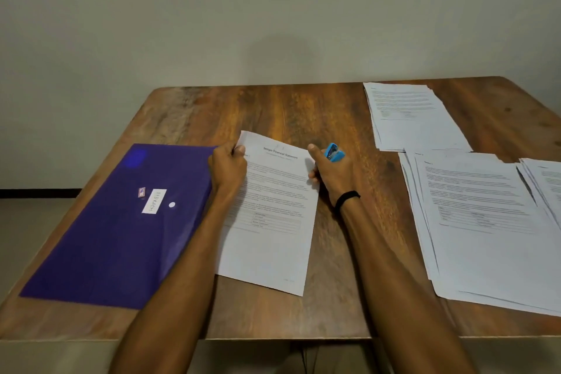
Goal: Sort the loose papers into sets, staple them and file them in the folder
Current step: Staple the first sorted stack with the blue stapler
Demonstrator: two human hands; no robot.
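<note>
The paper set [273, 237] lies on the desk [349, 282], its long axis running away from the person, with the purple folder [121, 237] just left. At the far end, the left hand [227, 168] pinches its left corner. The right hand [332, 174], fingers curled round the blue stapler [334, 153], sits beside its right corner, probably the easier corner to staple.

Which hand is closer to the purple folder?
Left. The left hand sits at the right edge of the folder; the right hand, holding the stapler, is across the paper.
</note>
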